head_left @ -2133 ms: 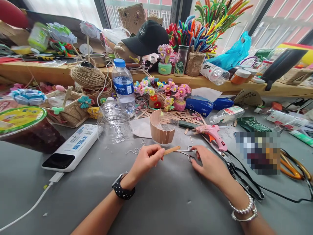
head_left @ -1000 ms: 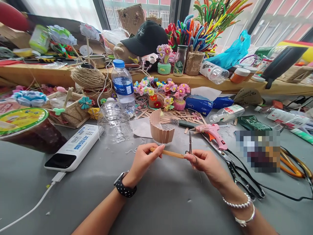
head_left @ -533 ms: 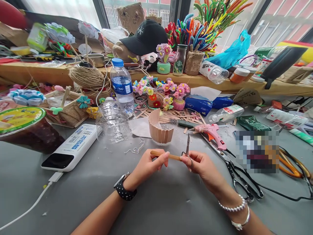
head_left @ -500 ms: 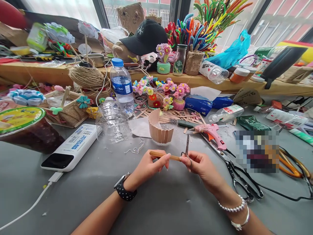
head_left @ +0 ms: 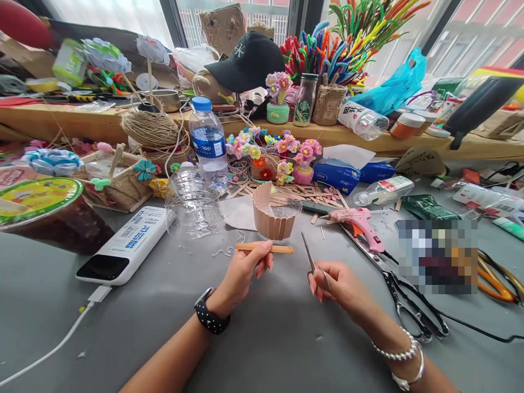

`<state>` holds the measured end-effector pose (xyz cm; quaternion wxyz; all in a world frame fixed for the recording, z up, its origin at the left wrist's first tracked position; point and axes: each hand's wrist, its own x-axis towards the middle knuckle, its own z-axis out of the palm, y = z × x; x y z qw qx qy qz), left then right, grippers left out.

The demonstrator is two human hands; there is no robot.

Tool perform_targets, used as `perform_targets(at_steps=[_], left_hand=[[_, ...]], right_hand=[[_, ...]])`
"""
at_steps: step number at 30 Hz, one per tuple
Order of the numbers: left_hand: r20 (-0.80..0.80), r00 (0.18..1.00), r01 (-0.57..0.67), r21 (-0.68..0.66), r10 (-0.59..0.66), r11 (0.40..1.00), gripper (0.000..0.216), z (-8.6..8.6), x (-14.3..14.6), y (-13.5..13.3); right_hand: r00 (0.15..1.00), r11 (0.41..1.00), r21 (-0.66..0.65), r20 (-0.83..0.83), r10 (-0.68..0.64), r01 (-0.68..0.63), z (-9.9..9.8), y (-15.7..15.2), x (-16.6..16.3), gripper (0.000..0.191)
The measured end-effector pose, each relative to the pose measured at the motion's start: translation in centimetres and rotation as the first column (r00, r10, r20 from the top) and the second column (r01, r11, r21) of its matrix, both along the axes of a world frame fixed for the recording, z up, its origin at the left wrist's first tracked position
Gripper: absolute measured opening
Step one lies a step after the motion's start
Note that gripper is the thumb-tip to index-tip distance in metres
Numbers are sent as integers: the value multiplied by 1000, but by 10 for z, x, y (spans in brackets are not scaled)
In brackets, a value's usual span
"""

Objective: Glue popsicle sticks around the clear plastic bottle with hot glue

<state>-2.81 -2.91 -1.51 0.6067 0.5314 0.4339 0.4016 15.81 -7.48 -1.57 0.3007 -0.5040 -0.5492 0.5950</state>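
Observation:
My left hand (head_left: 248,267) pinches a flat wooden craft stick (head_left: 282,249), which lies level across the fingers. In my right hand (head_left: 338,284) is a small pair of metal scissors (head_left: 308,254), its blades together and pointing up and away, apart from the stick. Just beyond the stick stands a small cup (head_left: 275,221) of clear plastic, its near and left sides covered by upright wooden stick pieces. The left side rises higher than the front. Behind it lies a heap of loose craft sticks (head_left: 315,191).
A pink glue gun (head_left: 362,224) and large black-handled scissors (head_left: 403,297) lie to the right. On the left are a white power bank (head_left: 126,245), a cut clear bottle (head_left: 194,204) and a lidded drink cup (head_left: 49,218). A wooden shelf (head_left: 262,131) runs along the back.
My hands have moved apart. My right hand with the scissors has come off the stick's right end, while my left hand has carried the stick slightly left and up.

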Motion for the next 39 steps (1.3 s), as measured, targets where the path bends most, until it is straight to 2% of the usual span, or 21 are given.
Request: perform_targets(at_steps=[5, 12, 16, 19, 22, 28, 35, 39], left_hand=[[42, 999, -13, -9, 14, 1000, 41, 1, 0, 0], [76, 997, -14, -2, 14, 1000, 40, 0, 0, -1], [79, 997, -18, 9, 18, 1000, 39, 0, 1, -1], [67, 998, -17, 16, 16, 1000, 38, -2, 1, -1], [48, 999, -18, 33, 17, 999, 38, -5, 0, 0], [17, 1000, -15, 30, 15, 999, 39, -6, 0, 0], [-14, 1000, 19, 24, -19, 1000, 40, -7, 0, 0], [-18, 999, 33, 29, -32, 999, 40, -8, 1, 0]], right_hand=[[997, 997, -26, -27, 66, -66, 4, 0, -2, 47], [999, 998, -57, -47, 12, -14, 8, 0, -6, 36], [1000, 998, -63, -8, 27, -27, 4, 0, -3, 44], [994, 992, -76, 17, 104, -103, -2, 1, 0, 54], [985, 984, -33, -24, 172, -173, -7, 2, 1, 63], [959, 959, -60, 34, 281, -279, -6, 0, -4, 60], [959, 959, -24, 32, 282, -281, -5, 0, -5, 68], [960, 961, -23, 28, 277, -277, -5, 0, -5, 67]])
